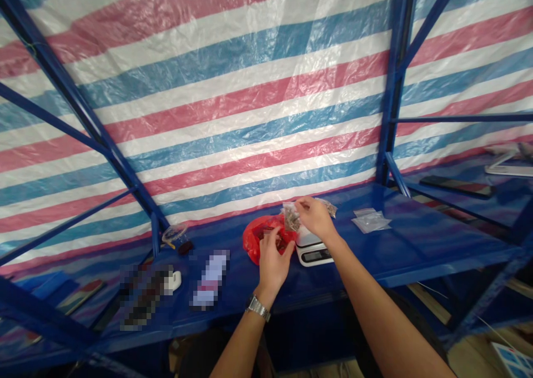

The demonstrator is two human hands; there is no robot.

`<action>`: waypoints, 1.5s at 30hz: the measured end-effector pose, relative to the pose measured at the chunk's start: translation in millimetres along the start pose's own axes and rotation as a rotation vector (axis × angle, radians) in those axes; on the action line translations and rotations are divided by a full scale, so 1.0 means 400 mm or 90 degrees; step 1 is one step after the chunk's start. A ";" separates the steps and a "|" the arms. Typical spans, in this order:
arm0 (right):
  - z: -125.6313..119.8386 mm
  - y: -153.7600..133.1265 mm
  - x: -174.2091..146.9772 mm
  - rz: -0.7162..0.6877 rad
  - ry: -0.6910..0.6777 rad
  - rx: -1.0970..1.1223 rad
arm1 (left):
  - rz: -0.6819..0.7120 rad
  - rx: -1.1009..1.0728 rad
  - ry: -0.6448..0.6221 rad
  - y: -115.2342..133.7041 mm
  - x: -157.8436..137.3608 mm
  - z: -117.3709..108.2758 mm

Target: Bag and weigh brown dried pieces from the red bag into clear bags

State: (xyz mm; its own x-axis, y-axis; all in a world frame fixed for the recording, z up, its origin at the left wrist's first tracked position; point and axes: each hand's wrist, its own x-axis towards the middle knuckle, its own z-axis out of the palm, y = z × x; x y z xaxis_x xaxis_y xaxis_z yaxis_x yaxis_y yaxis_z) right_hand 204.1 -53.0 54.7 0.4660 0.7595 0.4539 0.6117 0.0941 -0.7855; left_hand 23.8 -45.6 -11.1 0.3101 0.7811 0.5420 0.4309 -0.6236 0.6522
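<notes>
1. Head view, right hand: my right hand pinches a small clear bag with brown contents between thumb and fingers, above the far left part of the white scale.
2. Head view, left hand: my left hand is at the opening of the red plastic bag, fingers bent inward. I cannot tell whether they grasp anything.
3. Governing relation: the small clear bag lies at the far right rim of the red bag, to the far right of my left hand. My right hand is nearer, holding it. Its long side appears roughly upright, though blur limits certainty.
4. Edges: the striped sheet bounds the far side; both forearms cross the near edge of the blue shelf. The scale stands just right of the red bag, under my right hand.
5. Room: rightward, blue surface extends to the flat clear bags; leftward, it extends to a pixelated oblong object.
</notes>
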 end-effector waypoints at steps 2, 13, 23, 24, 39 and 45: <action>-0.030 0.015 0.000 0.086 0.023 -0.104 | 0.043 0.086 -0.104 0.000 -0.009 -0.004; -0.086 0.058 -0.017 0.217 -0.059 -0.322 | -0.074 0.024 -0.044 -0.075 0.041 0.017; -0.092 0.067 -0.015 0.176 -0.015 -0.353 | -0.026 0.196 -0.041 -0.019 0.043 -0.010; -0.091 0.070 -0.015 0.172 -0.018 -0.354 | -0.018 0.213 -0.045 -0.008 0.042 -0.012; -0.073 0.092 -0.015 0.172 -0.061 -0.413 | -0.027 0.089 -0.002 0.006 0.037 -0.012; -0.074 0.088 -0.019 0.183 -0.065 -0.419 | -0.021 0.074 -0.008 0.004 0.034 -0.009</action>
State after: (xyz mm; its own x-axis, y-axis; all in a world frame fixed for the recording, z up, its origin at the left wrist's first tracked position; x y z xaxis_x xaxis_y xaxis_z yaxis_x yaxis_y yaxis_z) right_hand 240.9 -74.4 35.9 0.6232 0.7558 0.2009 0.7476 -0.5003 -0.4368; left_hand 25.6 -35.9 -0.8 0.3049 0.8020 0.5136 0.5365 -0.5902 0.6032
